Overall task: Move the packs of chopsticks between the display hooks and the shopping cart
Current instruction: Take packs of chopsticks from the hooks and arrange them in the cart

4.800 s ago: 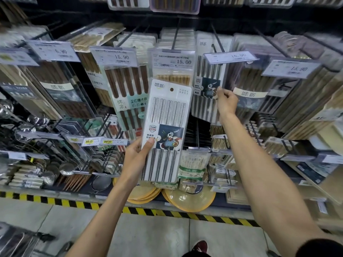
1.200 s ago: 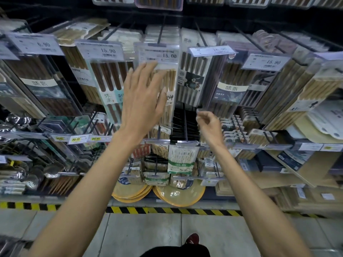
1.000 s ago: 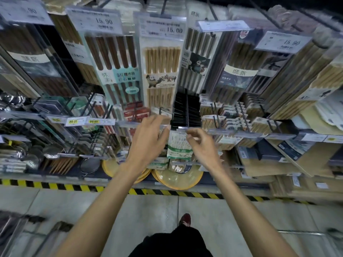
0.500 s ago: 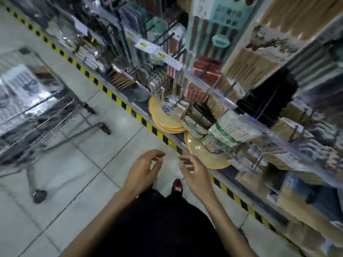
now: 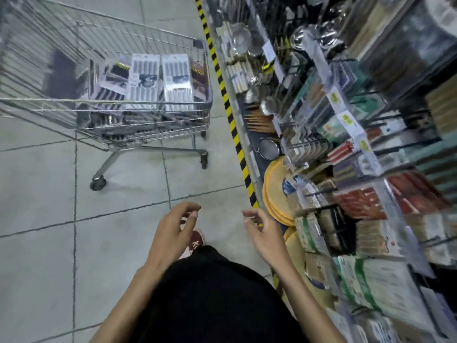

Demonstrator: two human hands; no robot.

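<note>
**Fingers [image 5: 190,214] loosely curled, both hands empty**

Two hands, zero packs in them. Left hand [image 5: 173,233] and right hand [image 5: 265,237] hover side by side, palms facing each other. Their fingers are half bent and relaxed, gripping nothing and touching nothing. Right under them is black clothing [image 5: 210,293] and one red shoe [image 5: 195,243] on the grey tiled floor [image 5: 49,243].

Over on the right hand's side, a stack of yellow plates [image 5: 274,191] sits on the bottom shelf, too blurry to count, behind a yellow-and-black hazard strip [image 5: 230,115]. Above that the display hooks [image 5: 409,144] stick out, loaded with stock that's mostly smeared.

Further off on the left stands the shopping cart [image 5: 148,104], well apart from both hands, with two wheels [image 5: 98,183] showing. The packs of chopsticks [image 5: 144,82] are in its basket. Four lie face up on top: two white ones side by side in the middle, a dark one to their left, a red one to their right. More sit underneath, can't count those.
</note>
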